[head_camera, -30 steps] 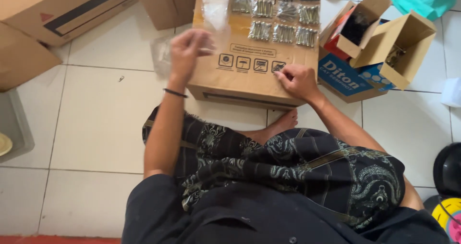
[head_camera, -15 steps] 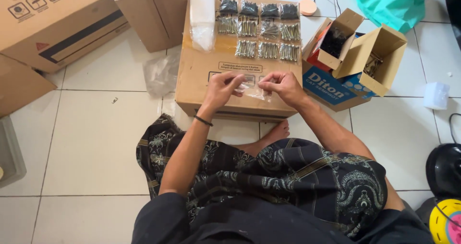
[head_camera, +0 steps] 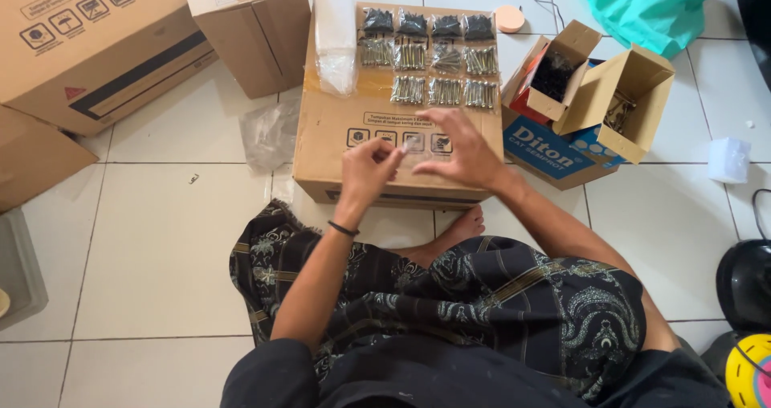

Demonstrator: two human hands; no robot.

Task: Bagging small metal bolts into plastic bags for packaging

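Left hand point(head_camera: 371, 165) pinches a small clear plastic bag point(head_camera: 407, 149) at its edge, thumb & fingertips closed on it; right hand point(head_camera: 459, 153) hovers open just beside, fingers spread, holding nothing. Bag sits between both hands, over the cardboard box point(head_camera: 337, 127). Looks v. light, floppy, slick film, likely crumples easily; best taken by the top rim w/ a pinch. Filled screw packets point(head_camera: 434, 55) lie in rows beyond the hands. Vs 0.5 s ago: both hands were pressed together low on the box, now lifted, right one opened
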